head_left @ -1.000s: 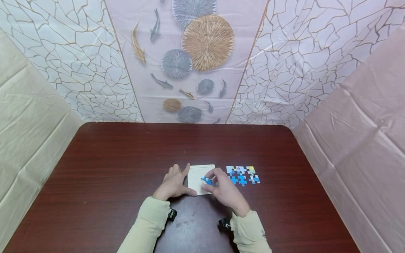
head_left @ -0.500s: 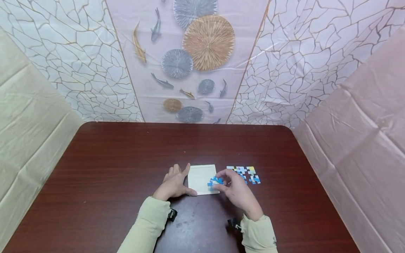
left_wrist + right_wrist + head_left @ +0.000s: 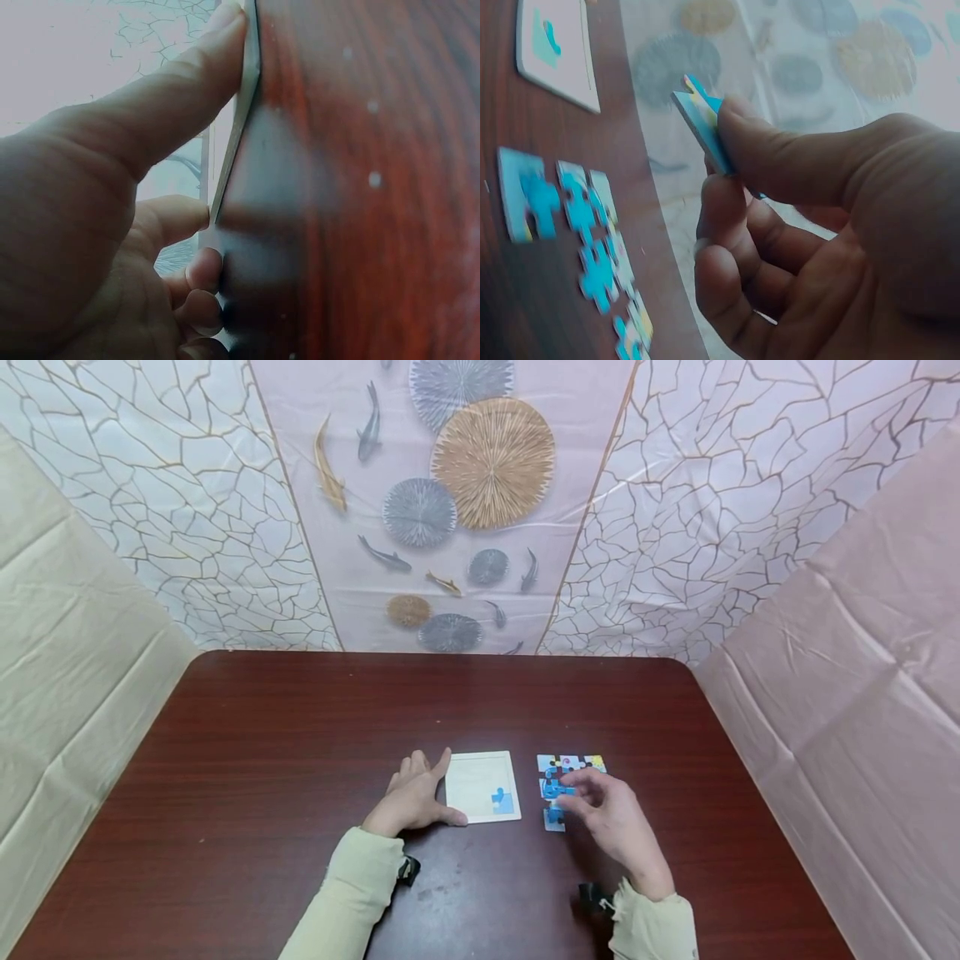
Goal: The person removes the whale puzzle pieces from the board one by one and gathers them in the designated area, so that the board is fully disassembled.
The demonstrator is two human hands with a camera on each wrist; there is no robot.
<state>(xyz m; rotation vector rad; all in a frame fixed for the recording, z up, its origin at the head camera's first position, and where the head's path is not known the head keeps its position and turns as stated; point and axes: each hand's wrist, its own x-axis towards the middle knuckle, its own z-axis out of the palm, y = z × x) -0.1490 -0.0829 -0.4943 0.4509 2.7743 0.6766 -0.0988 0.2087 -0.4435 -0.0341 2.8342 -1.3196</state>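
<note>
My right hand [image 3: 618, 822] pinches a blue puzzle piece [image 3: 701, 127] between thumb and fingers, held up over the loose pieces to the right of the tray. My left hand [image 3: 411, 797] lies at the left side of a pale square puzzle tray [image 3: 472, 777]. Its thumb and index finger are spread, touching the tray's edge, while the other fingertips lie near the table in the left wrist view. One light blue piece [image 3: 502, 802] sits in the tray's lower right corner.
Several loose puzzle pieces [image 3: 550, 763] lie right of the tray, partly hidden behind my right hand. One blue piece [image 3: 554, 821] is nearer the front. The dark red table [image 3: 262, 760] ends at a patterned curtain [image 3: 442, 568] behind.
My right hand has moved right, off the tray to the loose pieces. The light blue piece in the tray's corner now shows fully. The left hand and tray stay in place.
</note>
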